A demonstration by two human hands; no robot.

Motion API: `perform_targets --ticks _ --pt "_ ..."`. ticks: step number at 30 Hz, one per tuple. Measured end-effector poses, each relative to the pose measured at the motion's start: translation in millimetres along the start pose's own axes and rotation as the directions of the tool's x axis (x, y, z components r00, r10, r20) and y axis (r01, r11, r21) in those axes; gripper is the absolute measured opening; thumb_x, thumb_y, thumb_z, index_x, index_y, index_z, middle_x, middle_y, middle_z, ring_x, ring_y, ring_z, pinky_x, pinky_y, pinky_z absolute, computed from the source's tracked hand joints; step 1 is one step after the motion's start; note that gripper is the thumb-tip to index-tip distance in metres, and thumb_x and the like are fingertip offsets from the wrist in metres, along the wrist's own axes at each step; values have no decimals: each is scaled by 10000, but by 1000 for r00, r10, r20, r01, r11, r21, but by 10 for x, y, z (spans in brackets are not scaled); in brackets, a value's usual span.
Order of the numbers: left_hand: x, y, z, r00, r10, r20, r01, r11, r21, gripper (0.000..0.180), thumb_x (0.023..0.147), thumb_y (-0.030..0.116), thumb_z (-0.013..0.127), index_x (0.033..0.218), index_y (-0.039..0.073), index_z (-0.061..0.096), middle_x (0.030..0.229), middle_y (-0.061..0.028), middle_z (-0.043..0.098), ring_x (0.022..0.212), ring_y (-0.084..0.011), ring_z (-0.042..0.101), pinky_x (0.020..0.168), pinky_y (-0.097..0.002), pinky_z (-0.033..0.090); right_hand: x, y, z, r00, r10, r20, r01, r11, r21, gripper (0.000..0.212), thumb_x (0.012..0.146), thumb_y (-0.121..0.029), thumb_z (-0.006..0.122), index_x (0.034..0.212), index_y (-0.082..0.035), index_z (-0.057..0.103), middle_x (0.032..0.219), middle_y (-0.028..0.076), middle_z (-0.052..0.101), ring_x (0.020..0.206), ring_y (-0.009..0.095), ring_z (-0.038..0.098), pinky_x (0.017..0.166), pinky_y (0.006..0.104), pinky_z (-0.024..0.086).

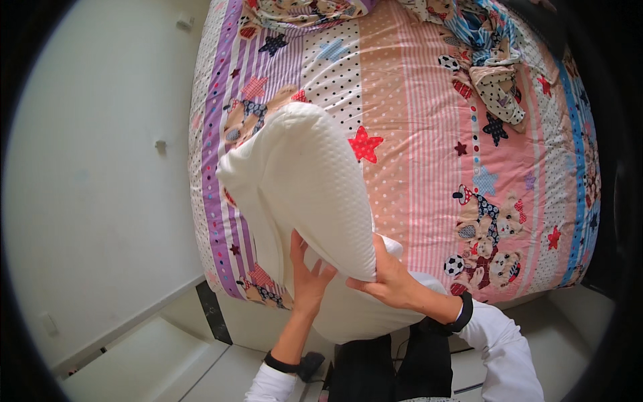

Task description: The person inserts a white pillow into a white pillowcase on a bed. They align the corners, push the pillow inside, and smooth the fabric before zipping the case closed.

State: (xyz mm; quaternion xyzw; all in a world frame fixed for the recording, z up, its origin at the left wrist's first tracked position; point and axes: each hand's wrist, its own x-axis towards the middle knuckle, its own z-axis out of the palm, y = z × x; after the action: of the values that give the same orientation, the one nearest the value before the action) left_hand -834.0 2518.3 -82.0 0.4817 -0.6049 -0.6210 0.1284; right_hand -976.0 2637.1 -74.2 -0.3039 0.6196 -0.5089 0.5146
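Note:
A white pillow (315,181) with a quilted, dimpled cover stands tilted in front of me, its rounded end pointing away over the bed. My left hand (309,285) grips its near left side, fingers reaching up against a loose white fold and the thumb toward the middle. On the near right corner, my right hand (392,278) is closed, thumb below the edge and fingers along the side. More white material (358,311) bulges below and behind my hands, near my lap; whether it belongs to the same pillow I cannot tell.
Under the pillow spreads a bed (429,134) with a striped sheet of stars, dots and bears. Crumpled patterned bedding (492,60) lies at its far right, more at the far edge. A pale wall (100,167) runs along the left. A dark edge (613,221) borders the right.

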Motion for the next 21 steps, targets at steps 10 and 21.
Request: perform_targets --ticks 10,21 --pt "-214 112 -668 971 -10 239 94 934 -345 858 715 67 755 1424 80 272 1409 -73 353 1331 -212 307 1048 -439 338 -5 -307 115 891 -40 453 -23 991 133 703 847 -127 628 1387 12 201 1047 164 578 962 223 578 818 323 449" --pt "-569 175 -975 992 127 -19 -128 980 -153 250 824 53 580 1051 -52 600 918 -69 664 847 -132 603 762 -272 474 12 -796 593 869 60 492 138 924 -357 311 744 -11 637 1051 -56 619 872 127 610 853 275 599 794 358 477"
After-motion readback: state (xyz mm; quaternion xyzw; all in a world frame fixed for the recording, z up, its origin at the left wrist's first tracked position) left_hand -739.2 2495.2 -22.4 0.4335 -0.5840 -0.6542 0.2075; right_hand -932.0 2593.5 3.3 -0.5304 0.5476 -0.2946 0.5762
